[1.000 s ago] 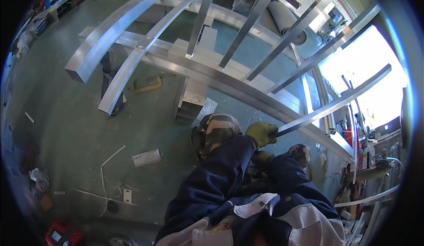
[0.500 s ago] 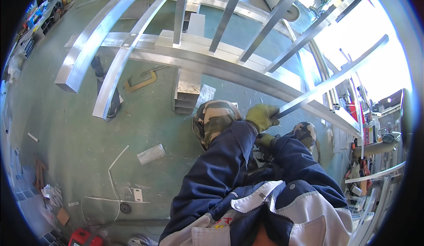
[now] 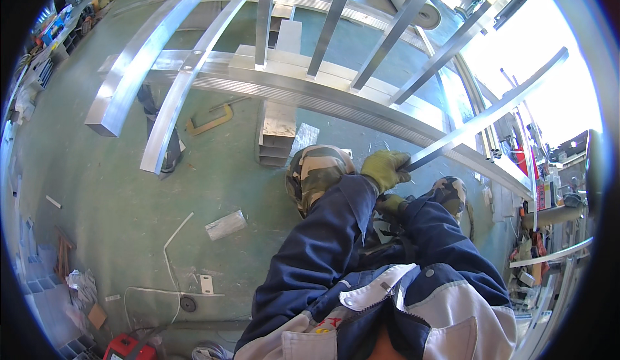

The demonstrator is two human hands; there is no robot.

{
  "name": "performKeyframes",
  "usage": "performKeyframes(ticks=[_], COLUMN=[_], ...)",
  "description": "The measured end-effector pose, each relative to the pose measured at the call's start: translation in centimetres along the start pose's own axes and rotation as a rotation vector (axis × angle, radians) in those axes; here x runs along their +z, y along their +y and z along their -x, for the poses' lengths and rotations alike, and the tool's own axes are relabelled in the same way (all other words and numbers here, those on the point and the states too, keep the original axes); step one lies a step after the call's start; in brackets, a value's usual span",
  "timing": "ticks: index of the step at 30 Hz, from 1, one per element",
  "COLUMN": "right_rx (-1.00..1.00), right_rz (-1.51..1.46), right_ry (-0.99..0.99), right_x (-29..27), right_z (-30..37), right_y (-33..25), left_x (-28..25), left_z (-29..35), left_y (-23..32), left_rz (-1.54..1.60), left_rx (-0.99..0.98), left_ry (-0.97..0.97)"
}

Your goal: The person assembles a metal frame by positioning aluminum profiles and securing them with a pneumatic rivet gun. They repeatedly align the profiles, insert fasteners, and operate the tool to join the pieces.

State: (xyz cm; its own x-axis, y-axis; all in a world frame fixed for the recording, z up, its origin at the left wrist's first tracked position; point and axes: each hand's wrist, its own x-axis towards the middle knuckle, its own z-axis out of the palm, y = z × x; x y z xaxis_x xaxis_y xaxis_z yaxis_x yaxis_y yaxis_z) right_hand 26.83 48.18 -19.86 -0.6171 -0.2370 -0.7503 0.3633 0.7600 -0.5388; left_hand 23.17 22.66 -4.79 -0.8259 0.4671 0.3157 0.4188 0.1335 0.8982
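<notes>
My left hand (image 3: 385,169), in an olive-green work glove, is closed round the near end of a slim aluminium bar (image 3: 491,114). That bar slants up to the right, across a wide ribbed aluminium rail (image 3: 310,105). Just below the left hand, my right hand (image 3: 391,203), gloved alike, is curled low between my knees. Its fingers are mostly hidden by the sleeve, and a dark object (image 3: 385,231) shows beneath it, too covered to name. Several aluminium uprights (image 3: 332,27) rise from the rail beyond my hands.
Two long aluminium bars (image 3: 165,127) jut toward me at the left. A rectangular tube (image 3: 276,134) lies under the rail. On the green floor are a yellowish clamp (image 3: 210,122), a plastic-wrapped piece (image 3: 226,225), a white cable (image 3: 166,253) and a red case (image 3: 129,347). Clutter lines the right side.
The whole view has shifted slightly, with floor items a little farther right. My left hand keeps its grip on the bar's end, and both hands stay in nearly the same place.
</notes>
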Motion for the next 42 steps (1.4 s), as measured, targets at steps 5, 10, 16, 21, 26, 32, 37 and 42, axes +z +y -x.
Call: performKeyframes(ticks=[5, 10, 16, 21, 26, 32, 37, 42], right_rx=[0.127, 0.123, 0.233, 0.16, 0.109, 0.081, 0.175, 0.21], right_rz=[0.055, -0.092, 0.07, 0.101, -0.048, -0.106, 0.059, 0.183], right_ry=[0.13, 0.126, 0.192, 0.196, 0.08, 0.075, 0.193, 0.151], right_x=[3.0, 1.3, 2.1, 2.6, 0.3, 0.9, 2.3, 1.7], right_z=[-1.8, -0.6, 2.9, 2.6, -0.8, -1.9, 1.3, 2.3], right_y=[-3.2, -0.5, -5.6, -5.9, 0.6, 1.1, -3.9, -4.9], left_x=[-1.5, -0.6, -0.5, -0.6, 0.2, -0.7, -0.6, -0.6], left_z=[1.4, 0.5, 0.4, 0.5, 0.0, 0.2, 0.2, 0.2], left_y=[-1.6, 0.0, 0.1, -0.3, -0.2, 0.1, -0.3, -0.1], left_rz=[-0.055, 0.021, 0.019, -0.024, 0.006, -0.021, 0.008, -0.027], left_rx=[-0.037, -0.038, -0.057, -0.042, -0.037, -0.085, -0.068, -0.056], left_ry=[0.05, 0.006, -0.003, 0.008, 0.005, -0.034, -0.022, -0.03])
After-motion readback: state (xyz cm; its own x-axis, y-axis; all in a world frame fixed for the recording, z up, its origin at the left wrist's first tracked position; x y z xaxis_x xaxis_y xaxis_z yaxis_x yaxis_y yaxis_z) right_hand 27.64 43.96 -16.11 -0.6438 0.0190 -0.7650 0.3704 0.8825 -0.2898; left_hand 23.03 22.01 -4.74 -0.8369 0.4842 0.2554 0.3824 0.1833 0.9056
